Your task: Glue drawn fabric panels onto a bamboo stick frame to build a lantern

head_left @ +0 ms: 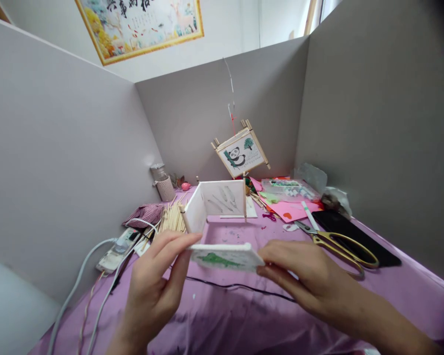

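A white panel with a green drawing (pixel 224 257) is held level between both hands, tilted so that its thick edge shows. At its left end, the thumb and fingers of my left hand (pixel 153 283) pinch the corner. My right hand (pixel 307 276) grips the right end in the same way. Just behind it, white panels joined at a corner (pixel 224 198) stand on the cloth, one bearing grey leaf-like strokes, with wooden sticks at the edges. Whether the held panel touches them I cannot tell.
A panda-painted lantern (pixel 240 155) hangs at the back. Thin wooden sticks (pixel 173 217) and a power strip (pixel 116 251) lie left. Gold-handled scissors (pixel 336 246), a black phone-like slab (pixel 358 239) and pink paper (pixel 292 209) lie right. A black cord (pixel 240 286) crosses the purple cloth (pixel 207 320).
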Available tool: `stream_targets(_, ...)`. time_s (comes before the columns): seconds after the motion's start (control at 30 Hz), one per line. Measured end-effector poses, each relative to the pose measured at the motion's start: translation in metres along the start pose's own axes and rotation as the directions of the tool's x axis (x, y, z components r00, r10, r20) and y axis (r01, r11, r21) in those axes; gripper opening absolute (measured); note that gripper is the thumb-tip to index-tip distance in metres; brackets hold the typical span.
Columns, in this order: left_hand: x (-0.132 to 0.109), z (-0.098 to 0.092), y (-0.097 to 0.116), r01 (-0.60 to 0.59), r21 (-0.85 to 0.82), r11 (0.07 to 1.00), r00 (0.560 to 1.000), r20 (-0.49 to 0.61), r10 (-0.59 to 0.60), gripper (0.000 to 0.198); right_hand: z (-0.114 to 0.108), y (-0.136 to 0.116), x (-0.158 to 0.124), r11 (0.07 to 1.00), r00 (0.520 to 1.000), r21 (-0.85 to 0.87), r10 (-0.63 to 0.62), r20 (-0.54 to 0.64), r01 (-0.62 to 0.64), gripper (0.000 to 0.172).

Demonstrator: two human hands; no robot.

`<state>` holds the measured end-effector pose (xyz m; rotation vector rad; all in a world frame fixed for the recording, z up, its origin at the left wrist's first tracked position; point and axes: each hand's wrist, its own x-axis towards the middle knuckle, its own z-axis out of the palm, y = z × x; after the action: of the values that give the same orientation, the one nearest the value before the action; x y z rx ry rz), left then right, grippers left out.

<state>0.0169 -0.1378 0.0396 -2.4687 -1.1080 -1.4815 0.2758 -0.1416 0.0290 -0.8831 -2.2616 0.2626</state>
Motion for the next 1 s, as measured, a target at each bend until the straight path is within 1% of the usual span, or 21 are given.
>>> stream_targets(0.07, -0.011, -0.001, 0.0, 0.098, -0.047, 0.994, 0.989, -0.11, -0.103, 0.024, 0.0, -0.014, 0.002, 0.999, 0.998, 0.007, -0.051, 0.033, 0.051, 0.018)
stream_targets(0.1, -0.015, -0.002, -0.001, 0.16, -0.059, 0.985, 0.971, -0.171, -0.168, 0.022, -0.001, -0.02, 0.004, 0.997, 0.996, 0.024, -0.078, 0.043, 0.077, 0.017)
stream_targets(0.17, -0.018, -0.004, -0.004, 0.297, -0.08, 0.952, 0.915, -0.261, -0.307, 0.033, -0.005, -0.025, 0.01, 0.988, 0.99, 0.106, -0.123, 0.065, 0.115, 0.015)
stream_targets(0.2, -0.018, -0.005, -0.007, 0.364, -0.093, 0.927, 0.883, -0.283, -0.375, 0.041, -0.007, -0.021, 0.015, 0.981, 0.99, 0.161, -0.118, 0.079, 0.104, 0.016)
stream_targets(0.23, -0.016, -0.007, -0.011, 0.432, -0.106, 0.896, 0.853, -0.275, -0.444, 0.045, -0.008, -0.013, 0.021, 0.974, 0.991, 0.214, -0.099, 0.09, 0.078, 0.018)
stream_targets(0.27, -0.014, -0.008, -0.015, 0.501, -0.111, 0.858, 0.826, -0.234, -0.512, 0.046, -0.008, 0.001, 0.028, 0.971, 0.996, 0.239, -0.033, 0.086, 0.011, 0.019)
stream_targets(0.3, -0.011, -0.009, -0.02, 0.561, -0.101, 0.822, 0.804, -0.172, -0.57, 0.044, -0.007, 0.019, 0.037, 0.969, 0.993, 0.221, 0.091, 0.078, -0.106, 0.024)
stream_targets(0.33, -0.008, -0.008, -0.026, 0.613, -0.066, 0.787, 0.782, -0.086, -0.617, 0.04, -0.005, 0.04, 0.047, 0.964, 0.978, 0.166, 0.206, 0.036, -0.209, 0.028)
stream_targets(0.37, -0.005, -0.006, -0.031, 0.647, -0.008, 0.763, 0.763, -0.003, -0.647, 0.038, -0.001, 0.064, 0.057, 0.941, 0.941, 0.07, 0.335, -0.052, -0.331, 0.03)
stream_targets(0.4, -0.002, -0.003, -0.036, 0.653, 0.078, 0.753, 0.751, 0.064, -0.658, 0.039, 0.004, 0.088, 0.067, 0.884, 0.877, -0.027, 0.458, -0.148, -0.466, 0.029)
stream_targets(0.43, 0.0, 0.0, -0.041, 0.638, 0.175, 0.75, 0.743, 0.116, -0.659, 0.043, 0.01, 0.11, 0.076, 0.848, 0.842, -0.069, 0.507, -0.184, -0.526, 0.027)
stream_targets(0.47, 0.001, 0.005, -0.045, 0.608, 0.264, 0.749, 0.743, 0.142, -0.654, 0.047, 0.017, 0.13, 0.083, 0.827, 0.825, -0.09, 0.534, -0.186, -0.555, 0.029)
stream_targets(0.5, 0.003, 0.009, -0.048, 0.575, 0.342, 0.743, 0.747, 0.152, -0.648, 0.052, 0.023, 0.147, 0.09, 0.817, 0.819, -0.104, 0.546, -0.175, -0.567, 0.034)
stream_targets(0.57, 0.006, 0.018, -0.053, 0.525, 0.444, 0.726, 0.764, 0.129, -0.632, 0.056, 0.035, 0.169, 0.098, 0.817, 0.824, -0.111, 0.552, -0.129, -0.565, 0.041)
stream_targets(0.6, 0.008, 0.021, -0.054, 0.512, 0.474, 0.716, 0.772, 0.112, -0.626, 0.056, 0.04, 0.174, 0.101, 0.821, 0.828, -0.112, 0.55, -0.105, -0.56, 0.04)
stream_targets(0.73, 0.015, 0.03, -0.058, 0.496, 0.534, 0.685, 0.78, 0.072, -0.622, 0.044, 0.053, 0.176, 0.105, 0.853, 0.862, -0.13, 0.505, -0.042, -0.506, 0.018)
stream_targets(0.77, 0.016, 0.031, -0.059, 0.493, 0.544, 0.679, 0.781, 0.067, -0.62, 0.04, 0.055, 0.175, 0.106, 0.859, 0.87, -0.14, 0.492, -0.037, -0.492, 0.015)
stream_targets(0.9, 0.016, 0.033, -0.062, 0.486, 0.561, 0.67, 0.796, 0.034, -0.605, 0.034, 0.055, 0.172, 0.111, 0.867, 0.888, -0.196, 0.458, -0.049, -0.458, 0.018)
stream_targets(1.0, 0.015, 0.032, -0.063, 0.533, 0.472, 0.703, 0.794, 0.008, -0.607, 0.036, 0.044, 0.165, 0.121, 0.865, 0.901, -0.257, 0.428, -0.067, -0.43, 0.02)
